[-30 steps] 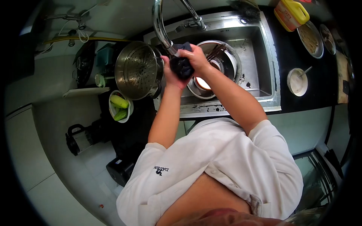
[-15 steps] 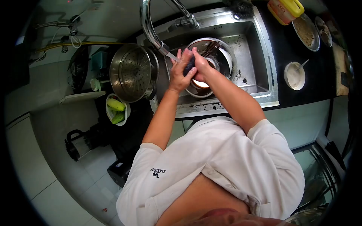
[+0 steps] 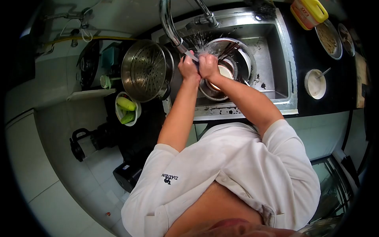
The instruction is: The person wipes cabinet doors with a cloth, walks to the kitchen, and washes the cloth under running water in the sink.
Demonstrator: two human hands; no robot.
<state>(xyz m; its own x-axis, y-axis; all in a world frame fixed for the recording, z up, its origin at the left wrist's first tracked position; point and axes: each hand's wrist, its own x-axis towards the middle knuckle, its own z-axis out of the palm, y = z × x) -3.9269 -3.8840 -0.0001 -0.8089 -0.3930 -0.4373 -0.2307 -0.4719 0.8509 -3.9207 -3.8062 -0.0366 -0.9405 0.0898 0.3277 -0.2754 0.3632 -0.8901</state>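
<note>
My left hand [image 3: 188, 70] and my right hand [image 3: 208, 65] are side by side under the running faucet [image 3: 181, 45], fingers curled closed. Between them they grip a dark oblong thing [image 3: 185, 58], now almost wholly covered by the fingers; its kind cannot be made out. Water strikes the hands and sprays up behind them. Below and to the right sits a large metal basin [image 3: 252, 59] in the sink, with nested bowls [image 3: 226, 72] and a bundle of brown chopsticks [image 3: 229, 50] in it.
Left of the sink [image 3: 272, 79] stands a steel steamer pot [image 3: 128, 71]. A white bowl [image 3: 137, 114] holds green vegetables [image 3: 126, 104]. On the right counter are a bowl with a spoon [image 3: 316, 89], a plate of food [image 3: 328, 39] and a yellow-capped container [image 3: 310, 14].
My hands have gone from rubbing with spread fingers to closed grips around the dark thing. Water now splashes up behind them. The whole view has shifted slightly.
</note>
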